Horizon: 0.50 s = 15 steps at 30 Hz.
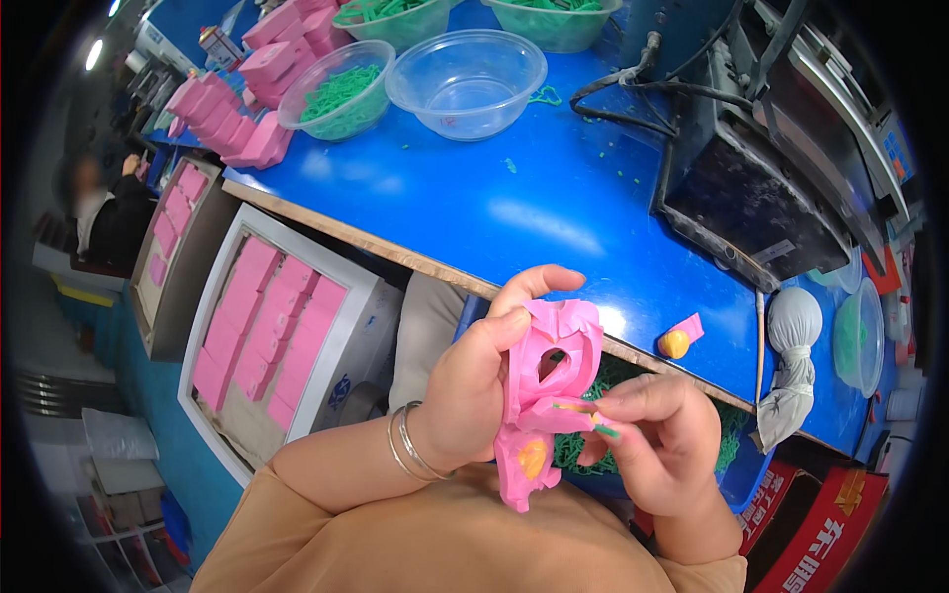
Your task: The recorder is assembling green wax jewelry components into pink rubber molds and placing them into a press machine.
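Observation:
My left hand [474,366], with two bangles at the wrist, is closed around a soft pink rubber mould [554,371]. This mould has an oval opening and hangs partly folded apart, with a yellow patch [534,459] on its lower flap. The fingers of my right hand [657,430] pinch a thin green strip [606,430] at the edge of the mould's middle flap, where some yellow also shows. On the blue table [435,208], beyond my right hand, lies a small yellow rounded piece [674,344] with a pink tab.
A blue bin [756,474] of green strips sits below my hands. Clear bowls [467,84], some with green pieces, and stacked pink moulds [213,114] stand at the back. Boxes of pink blocks [262,326] are at left; a black machine [751,188] and tied white bag [793,341] at right.

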Available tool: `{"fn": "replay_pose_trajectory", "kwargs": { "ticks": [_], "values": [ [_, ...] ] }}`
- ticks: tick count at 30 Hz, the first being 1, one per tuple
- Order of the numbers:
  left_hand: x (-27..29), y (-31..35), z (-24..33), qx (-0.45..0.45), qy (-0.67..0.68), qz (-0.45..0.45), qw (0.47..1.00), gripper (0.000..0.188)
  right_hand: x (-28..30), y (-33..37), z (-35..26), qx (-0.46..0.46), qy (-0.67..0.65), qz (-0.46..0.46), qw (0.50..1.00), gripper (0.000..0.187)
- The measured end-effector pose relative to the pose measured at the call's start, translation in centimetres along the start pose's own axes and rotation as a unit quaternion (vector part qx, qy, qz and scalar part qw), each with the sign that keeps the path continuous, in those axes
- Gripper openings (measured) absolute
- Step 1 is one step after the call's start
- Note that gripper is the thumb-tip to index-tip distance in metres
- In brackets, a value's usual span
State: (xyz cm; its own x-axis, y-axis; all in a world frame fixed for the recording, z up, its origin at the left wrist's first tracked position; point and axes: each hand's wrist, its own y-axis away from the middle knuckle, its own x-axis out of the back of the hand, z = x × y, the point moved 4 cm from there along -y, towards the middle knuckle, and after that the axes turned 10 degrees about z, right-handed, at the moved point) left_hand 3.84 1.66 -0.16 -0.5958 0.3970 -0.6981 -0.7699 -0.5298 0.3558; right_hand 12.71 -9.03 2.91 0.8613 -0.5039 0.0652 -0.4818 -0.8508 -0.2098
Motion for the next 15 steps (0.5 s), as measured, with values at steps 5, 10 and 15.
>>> {"fn": "replay_pose_trajectory", "kwargs": {
  "ticks": [5, 10, 15],
  "values": [
    [-1.5, 0.3, 0.5, 0.012, 0.013, 0.012, 1.0, 0.054, -0.1, 0.3, 2.1, -0.154, -0.312, 0.028, 0.937, 0.008],
    [-1.0, -0.2, 0.5, 0.053, -0.015, -0.007, 0.998, 0.059, -1.7, 1.3, 3.4, -0.38, -0.53, 0.003, 0.758, 0.012],
    [-1.4, -0.3, 0.0, 0.077, -0.028, -0.055, 0.995, 0.061, 0.1, 1.3, 2.0, -0.22, -0.229, 0.143, 0.937, 0.012]
  ]
}}
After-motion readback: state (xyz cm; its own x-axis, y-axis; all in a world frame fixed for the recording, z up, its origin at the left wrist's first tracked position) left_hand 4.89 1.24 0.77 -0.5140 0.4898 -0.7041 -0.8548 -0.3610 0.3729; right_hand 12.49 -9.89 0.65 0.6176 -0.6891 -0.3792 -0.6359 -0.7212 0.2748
